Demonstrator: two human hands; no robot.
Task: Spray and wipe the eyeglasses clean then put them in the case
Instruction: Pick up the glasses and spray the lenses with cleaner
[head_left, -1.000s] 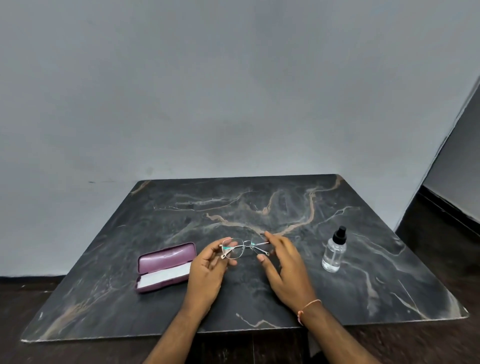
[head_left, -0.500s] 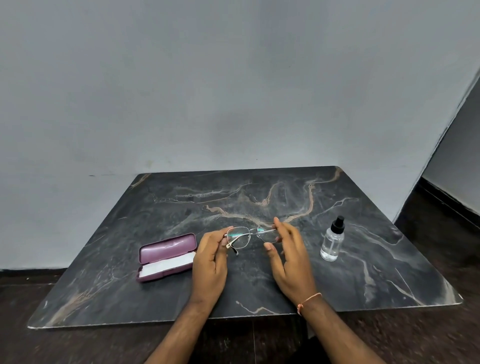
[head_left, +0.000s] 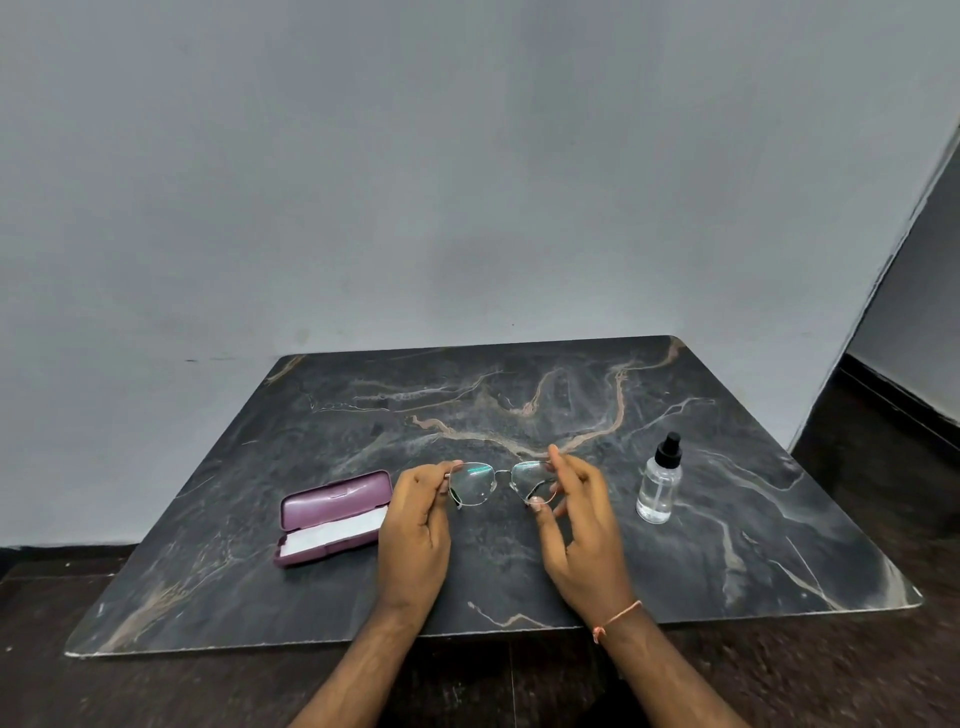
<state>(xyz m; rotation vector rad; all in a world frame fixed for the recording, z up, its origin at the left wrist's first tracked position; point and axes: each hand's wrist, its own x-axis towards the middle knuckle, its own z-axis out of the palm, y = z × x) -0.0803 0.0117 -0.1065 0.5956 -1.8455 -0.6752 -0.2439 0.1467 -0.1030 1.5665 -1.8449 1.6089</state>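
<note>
My left hand (head_left: 415, 525) pinches the left end of the eyeglasses (head_left: 496, 483), thumb and curled fingers closed on the frame corner beside the lens. My right hand (head_left: 582, 530) holds the other end: its forefinger lies along the top of the right lens rim and the thumb comes up from below, while the remaining fingers fan out loosely. Between my two hands the eyeglasses hang lifted off the bench (head_left: 519, 571), lenses facing me, thin metal rims catching a greenish glint. I cannot tell whether the temple arms are folded or spread. A thin orange thread (head_left: 615, 618) circles my right wrist.

Left of the eyeglasses, just beyond my left hand, the purple case (head_left: 332, 512) lies open on the bench, its lid tipped back and a white cloth (head_left: 337, 530) lying in its tray. Right of the eyeglasses, well apart from my right hand, the spray bottle (head_left: 658, 486) stands upright, clear with a black nozzle cap. The bench is dark marble with pale veins, and behind the eyeglasses rises a plain grey wall (head_left: 467, 182).
</note>
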